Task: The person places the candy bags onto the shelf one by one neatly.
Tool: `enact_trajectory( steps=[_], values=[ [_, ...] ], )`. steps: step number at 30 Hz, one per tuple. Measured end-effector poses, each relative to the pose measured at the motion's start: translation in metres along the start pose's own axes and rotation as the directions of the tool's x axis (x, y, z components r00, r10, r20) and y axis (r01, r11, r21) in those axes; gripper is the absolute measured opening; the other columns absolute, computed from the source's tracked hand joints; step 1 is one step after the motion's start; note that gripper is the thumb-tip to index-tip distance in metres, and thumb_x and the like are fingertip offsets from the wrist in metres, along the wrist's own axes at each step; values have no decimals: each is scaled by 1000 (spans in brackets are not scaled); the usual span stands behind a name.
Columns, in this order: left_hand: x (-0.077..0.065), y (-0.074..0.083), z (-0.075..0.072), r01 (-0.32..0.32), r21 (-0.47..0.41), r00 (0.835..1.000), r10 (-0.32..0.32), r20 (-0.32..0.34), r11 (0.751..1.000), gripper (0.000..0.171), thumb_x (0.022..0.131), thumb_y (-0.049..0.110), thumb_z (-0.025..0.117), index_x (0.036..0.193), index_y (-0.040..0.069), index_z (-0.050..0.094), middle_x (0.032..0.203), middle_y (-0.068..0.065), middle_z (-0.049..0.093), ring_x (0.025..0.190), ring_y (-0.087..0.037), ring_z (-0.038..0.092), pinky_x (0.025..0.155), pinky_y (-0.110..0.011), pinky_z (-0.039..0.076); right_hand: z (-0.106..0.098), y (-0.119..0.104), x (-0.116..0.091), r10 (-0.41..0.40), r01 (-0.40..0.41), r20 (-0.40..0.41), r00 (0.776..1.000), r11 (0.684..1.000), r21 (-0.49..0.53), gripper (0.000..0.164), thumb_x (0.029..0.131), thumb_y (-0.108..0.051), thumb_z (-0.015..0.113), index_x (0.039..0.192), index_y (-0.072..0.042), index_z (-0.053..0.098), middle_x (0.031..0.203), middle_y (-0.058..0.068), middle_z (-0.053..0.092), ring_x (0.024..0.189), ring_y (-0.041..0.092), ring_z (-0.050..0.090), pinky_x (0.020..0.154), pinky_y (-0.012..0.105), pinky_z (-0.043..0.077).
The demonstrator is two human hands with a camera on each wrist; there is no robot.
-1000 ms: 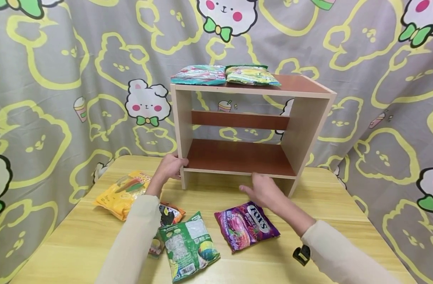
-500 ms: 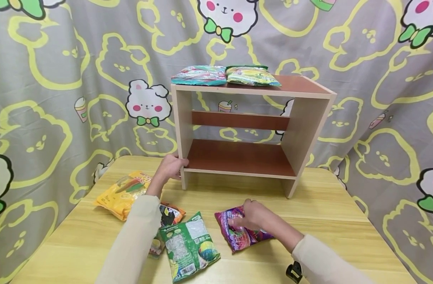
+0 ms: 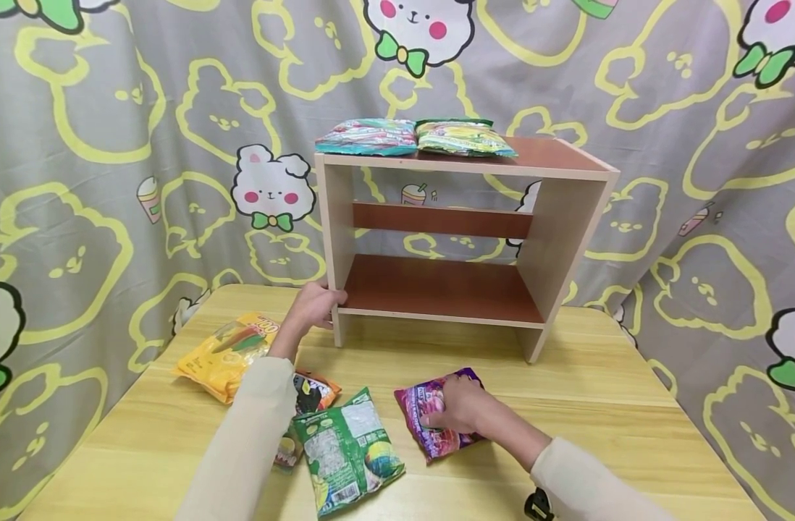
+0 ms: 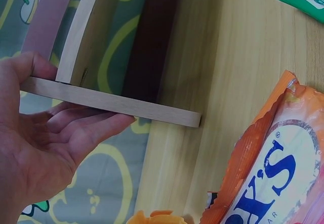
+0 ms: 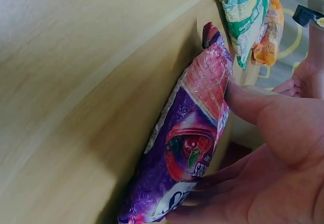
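Observation:
My left hand (image 3: 314, 304) grips the left side panel of a small wooden shelf (image 3: 439, 286). In the left wrist view, the thumb lies on the inner side of the panel and the fingers on the outer side. My right hand (image 3: 461, 405) is on a purple Fox's Berries candy bag (image 3: 430, 434) on the table, thumb and fingers spread across it and bent against it. The right wrist view shows the thumb touching the pink part of the bag (image 5: 177, 138); the fingertips are partly hidden behind it.
Two candy bags, one teal (image 3: 368, 137) and one yellow-green (image 3: 461, 137), lie on the shelf top. A green bag (image 3: 348, 452), a yellow bag (image 3: 231, 354) and a partly hidden orange-black bag (image 3: 316, 393) lie at the left. A patterned curtain (image 3: 195, 130) hangs behind.
My right hand has left the shelf's lower front edge and come down toward me onto the purple candy bag. The left hand has stayed on the side panel.

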State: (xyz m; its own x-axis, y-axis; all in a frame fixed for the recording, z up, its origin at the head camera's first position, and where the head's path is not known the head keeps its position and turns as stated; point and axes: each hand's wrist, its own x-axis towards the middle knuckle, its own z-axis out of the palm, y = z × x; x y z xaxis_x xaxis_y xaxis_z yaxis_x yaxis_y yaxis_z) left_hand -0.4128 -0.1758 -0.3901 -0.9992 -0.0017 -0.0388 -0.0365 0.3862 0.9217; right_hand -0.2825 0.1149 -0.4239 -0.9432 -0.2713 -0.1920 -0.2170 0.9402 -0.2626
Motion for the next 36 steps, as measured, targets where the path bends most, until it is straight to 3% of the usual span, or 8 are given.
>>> enact_trajectory(
  steps=[8, 15, 17, 19, 23, 26, 30, 36],
  values=[
    [0, 0, 0, 6, -10, 1000, -6, 11, 1000, 43, 84, 24, 59, 122, 4, 57, 114, -23, 60, 103, -43, 61, 67, -45, 57, -8, 8, -4, -11, 12, 55, 998, 1000, -13, 96, 73, -46, 79, 138, 11, 36, 138, 38, 35, 128, 55, 31, 103, 59, 33],
    [0, -1, -1, 3, 0, 1000, -3, 13, 1000, 42, 85, 25, 59, 122, 4, 57, 113, -22, 60, 101, -43, 61, 66, -45, 57, -17, 16, -7, 16, -17, 125, 992, 1000, 6, 96, 71, -35, 82, 147, -6, 32, 147, 32, 26, 129, 60, 23, 98, 70, 29],
    [0, -1, -1, -2, 0, 1000, 2, 14, 1000, 43, 85, 25, 59, 123, 4, 57, 114, -22, 59, 102, -43, 61, 65, -44, 58, -19, 18, -6, 34, -34, 153, 988, 999, 1, 97, 71, -33, 83, 149, -11, 30, 149, 30, 24, 130, 57, 25, 96, 67, 34],
    [0, -1, -1, -6, 2, 1000, 6, 14, 1000, 43, 85, 25, 59, 123, 5, 57, 114, -22, 60, 102, -42, 61, 65, -43, 58, -20, 19, -4, 40, -40, 169, 985, 999, -4, 99, 69, -30, 85, 149, -13, 29, 150, 28, 23, 126, 52, 36, 91, 59, 42],
    [-1, 0, 0, -9, 9, 1000, 9, 10, 1000, 41, 86, 25, 59, 120, 4, 58, 113, -21, 60, 99, -40, 63, 64, -42, 58, -22, 23, 0, 45, -50, 201, 979, 999, 16, 99, 66, -18, 87, 147, -18, 31, 151, 24, 24, 103, 36, 54, 63, 39, 52],
    [-1, 1, 0, -8, 7, 1000, 7, 9, 1000, 41, 86, 25, 59, 120, 4, 58, 113, -21, 60, 100, -40, 63, 64, -42, 58, -24, 26, 2, 40, -46, 235, 971, 999, 20, 97, 66, -8, 86, 146, -22, 32, 152, 21, 24, 104, 34, 54, 50, 32, 51],
    [-1, 1, 0, -3, -4, 1000, 3, 10, 1000, 42, 86, 25, 59, 123, 4, 57, 115, -21, 59, 104, -43, 60, 65, -43, 58, -25, 32, 5, 15, -18, 257, 966, 1000, 10, 94, 66, 1, 84, 142, -25, 35, 151, 19, 27, 120, 37, 44, 46, 28, 46],
    [-2, 0, -1, -1, -10, 1000, 1, 12, 1000, 44, 85, 25, 58, 125, 5, 56, 117, -22, 58, 106, -43, 59, 65, -43, 58, -23, 38, 7, -19, 15, 246, 969, 1000, 19, 95, 63, 3, 85, 139, -26, 36, 148, 18, 30, 128, 40, 35, 45, 28, 41]
  ],
)
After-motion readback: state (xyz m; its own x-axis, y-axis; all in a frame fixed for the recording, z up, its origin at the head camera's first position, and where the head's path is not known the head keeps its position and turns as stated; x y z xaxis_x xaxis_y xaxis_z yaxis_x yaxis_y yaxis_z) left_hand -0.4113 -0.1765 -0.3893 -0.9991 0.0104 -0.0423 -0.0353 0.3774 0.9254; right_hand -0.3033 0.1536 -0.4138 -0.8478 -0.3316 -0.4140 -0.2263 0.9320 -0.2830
